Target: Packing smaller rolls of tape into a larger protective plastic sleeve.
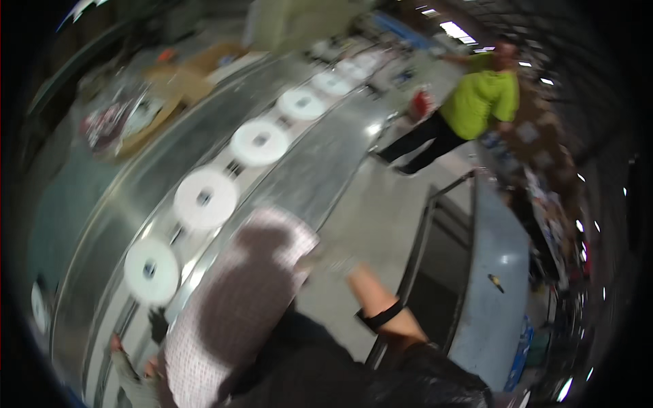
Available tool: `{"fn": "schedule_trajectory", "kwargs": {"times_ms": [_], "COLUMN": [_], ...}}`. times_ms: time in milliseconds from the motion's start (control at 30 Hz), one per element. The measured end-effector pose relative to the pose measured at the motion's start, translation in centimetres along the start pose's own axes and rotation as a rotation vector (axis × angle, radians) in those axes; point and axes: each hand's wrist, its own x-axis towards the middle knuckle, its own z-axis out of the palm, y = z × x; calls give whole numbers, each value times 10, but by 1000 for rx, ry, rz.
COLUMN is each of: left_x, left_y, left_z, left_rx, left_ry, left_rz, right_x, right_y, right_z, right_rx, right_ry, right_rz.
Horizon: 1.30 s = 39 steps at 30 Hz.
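A long, pinkish-white bundle (224, 306) with a fine checked pattern lies tilted in front of my dark-clothed body. A dark shadow covers its middle, and its kind I cannot make out. From the right, my bare right forearm with a black band reaches toward the bundle's upper right end. My right hand (335, 264) looks greyish and smeared by motion close to that end; its fingers cannot be read. My left hand does not show. Beyond the bundle, several round white discs (205, 198) with dark centres stand in a row on a metal conveyor line (286, 170).
A co-worker's hands (151, 367) with light sleeves are at the line, lower left. Another person (479, 98) in a yellow-green shirt stands at the far right. A grey-topped table (500, 272) holds a small yellow-and-black tool (496, 282). Cardboard and plastic wrap (126, 119) lie upper left.
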Motion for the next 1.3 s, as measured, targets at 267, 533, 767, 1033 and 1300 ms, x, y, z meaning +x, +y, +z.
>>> {"fn": "schedule_trajectory", "kwargs": {"times_ms": [267,533,767,1033,1300], "left_x": [60,112,78,99,192], "left_y": [109,167,160,130,122], "left_z": [139,139,140,124,153], "left_rx": [250,177,254,-18,-671], "left_ry": [-346,-537,-511,-581,25], "left_rz": [307,76,83,-52,4], "right_x": [-9,38,68,67,105], "right_y": [-24,4,-25,-54,-150], "right_z": [24,6,-12,-32,51], "right_rx": [263,-131,570,1093,832], "right_ry": [-64,226,-175,-195,-53], "right_rz": [-496,-837,-497,-254,-577]}}
